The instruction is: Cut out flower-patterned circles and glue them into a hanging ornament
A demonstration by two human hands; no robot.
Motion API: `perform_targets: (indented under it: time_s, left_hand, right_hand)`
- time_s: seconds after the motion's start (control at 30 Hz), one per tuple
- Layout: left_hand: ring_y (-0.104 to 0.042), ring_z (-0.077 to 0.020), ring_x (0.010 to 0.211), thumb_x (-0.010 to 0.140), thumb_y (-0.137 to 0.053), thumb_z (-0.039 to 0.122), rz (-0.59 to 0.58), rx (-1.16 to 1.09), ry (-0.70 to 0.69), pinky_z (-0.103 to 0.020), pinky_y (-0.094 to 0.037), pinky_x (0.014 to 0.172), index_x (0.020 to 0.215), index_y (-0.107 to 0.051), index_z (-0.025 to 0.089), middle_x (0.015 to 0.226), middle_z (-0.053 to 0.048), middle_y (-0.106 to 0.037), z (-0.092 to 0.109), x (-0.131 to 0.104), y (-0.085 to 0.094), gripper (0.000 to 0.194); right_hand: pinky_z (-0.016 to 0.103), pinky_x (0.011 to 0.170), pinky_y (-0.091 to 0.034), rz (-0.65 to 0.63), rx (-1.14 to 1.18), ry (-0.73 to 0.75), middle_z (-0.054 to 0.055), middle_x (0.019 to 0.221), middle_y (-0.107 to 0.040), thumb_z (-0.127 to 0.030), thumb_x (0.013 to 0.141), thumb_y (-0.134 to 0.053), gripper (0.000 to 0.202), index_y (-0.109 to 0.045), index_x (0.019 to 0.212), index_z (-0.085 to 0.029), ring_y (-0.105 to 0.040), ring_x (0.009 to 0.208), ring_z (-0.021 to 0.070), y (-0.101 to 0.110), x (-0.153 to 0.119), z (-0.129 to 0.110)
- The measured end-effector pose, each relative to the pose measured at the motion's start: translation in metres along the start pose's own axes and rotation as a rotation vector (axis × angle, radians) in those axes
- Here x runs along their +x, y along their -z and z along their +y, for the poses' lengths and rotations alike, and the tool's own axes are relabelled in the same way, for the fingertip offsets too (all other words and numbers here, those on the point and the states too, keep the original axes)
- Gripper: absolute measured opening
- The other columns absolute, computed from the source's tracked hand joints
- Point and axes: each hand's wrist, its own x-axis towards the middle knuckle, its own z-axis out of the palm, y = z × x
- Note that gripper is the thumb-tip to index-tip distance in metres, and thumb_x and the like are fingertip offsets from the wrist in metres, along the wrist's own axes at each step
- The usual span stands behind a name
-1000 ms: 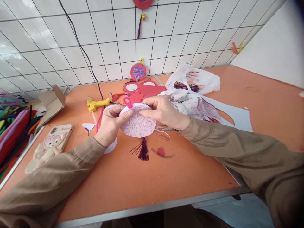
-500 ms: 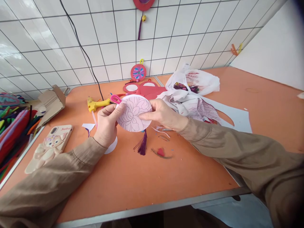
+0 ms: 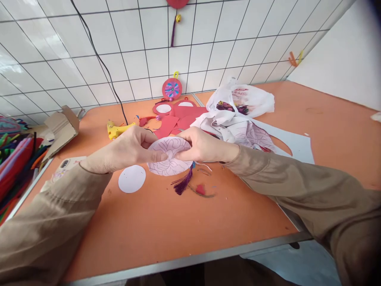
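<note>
My left hand (image 3: 133, 149) grips the left side of a round fabric-covered disc (image 3: 166, 167) with pink flower line drawing, its thumb lying on the face. On the disc's right side, my right hand (image 3: 202, 146) pinches it, thumb on top and fingers behind. A purple tassel (image 3: 183, 182) hangs below the disc's right edge. Left of the disc, a white paper circle (image 3: 132, 179) lies on the orange table (image 3: 166, 230). The pink loop is hidden.
A yellow glue gun (image 3: 117, 130) lies behind my left hand. Red pieces (image 3: 190, 115), fabric scraps (image 3: 235, 129) and a plastic bag (image 3: 256, 99) sit at the back. A phone (image 3: 66, 163) and cardboard (image 3: 64, 127) are at the left.
The disc has come down slightly and tilted flatter. My left hand has slid over its upper left part, covering the pink loop, and the white circle now shows fully. The tassel has swung.
</note>
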Motion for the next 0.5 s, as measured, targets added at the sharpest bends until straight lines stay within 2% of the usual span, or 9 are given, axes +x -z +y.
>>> perform_targets:
  time_s: [0.1, 0.23, 0.3, 0.4, 0.5]
  left_hand:
    - [-0.035, -0.0078, 0.044, 0.066, -0.080, 0.028, -0.192, 0.224, 0.067, -0.026, -0.018, 0.043, 0.051, -0.054, 0.019, 0.048, 0.004, -0.041, 0.004, -0.003, -0.007, 0.031]
    - [-0.025, -0.0056, 0.044, 0.074, -0.068, 0.022, -0.248, 0.297, 0.056, -0.025, -0.015, 0.044, 0.046, -0.036, 0.019, 0.049, 0.006, -0.030, 0.005, -0.003, -0.015, 0.042]
    - [-0.026, -0.0057, 0.044, 0.074, -0.069, 0.020, -0.233, 0.246, 0.056, -0.025, -0.018, 0.044, 0.047, -0.037, 0.020, 0.048, 0.007, -0.031, 0.001, -0.002, -0.016, 0.042]
    - [-0.042, -0.0101, 0.045, 0.069, -0.078, 0.023, -0.119, 0.056, 0.070, -0.026, -0.032, 0.045, 0.053, -0.056, 0.019, 0.048, 0.004, -0.046, -0.008, 0.002, -0.014, 0.028]
    - [-0.058, -0.0181, 0.050, 0.064, -0.085, 0.026, 0.018, -0.160, 0.070, -0.032, -0.046, 0.050, 0.062, -0.068, 0.018, 0.052, -0.001, -0.058, -0.018, 0.005, -0.015, 0.018]
  right_hand:
    - [0.023, 0.050, -0.025, -0.005, -0.074, 0.045, -0.006, 0.060, -0.039, -0.017, 0.066, -0.059, 0.014, -0.046, 0.059, -0.017, -0.036, 0.057, 0.0069, -0.003, -0.003, 0.000]
    - [0.024, 0.049, -0.021, 0.009, -0.137, 0.077, -0.007, 0.059, -0.034, -0.016, 0.067, -0.059, 0.020, -0.041, 0.058, -0.018, -0.032, 0.056, 0.0062, -0.002, -0.003, -0.001]
    - [0.023, 0.049, -0.024, -0.007, -0.088, 0.066, -0.006, 0.059, -0.038, -0.023, 0.069, -0.064, 0.022, -0.044, 0.060, -0.018, -0.035, 0.056, 0.0069, 0.000, -0.002, -0.001]
    - [0.024, 0.056, -0.040, -0.063, 0.075, 0.029, -0.003, 0.070, -0.057, -0.033, 0.069, -0.073, 0.023, -0.058, 0.075, -0.016, -0.050, 0.065, 0.0108, 0.004, 0.001, 0.001]
    - [0.027, 0.067, -0.049, -0.014, 0.146, -0.024, 0.001, 0.079, -0.067, -0.028, 0.065, -0.075, 0.024, -0.064, 0.082, -0.016, -0.060, 0.075, 0.0148, 0.006, 0.004, 0.006]
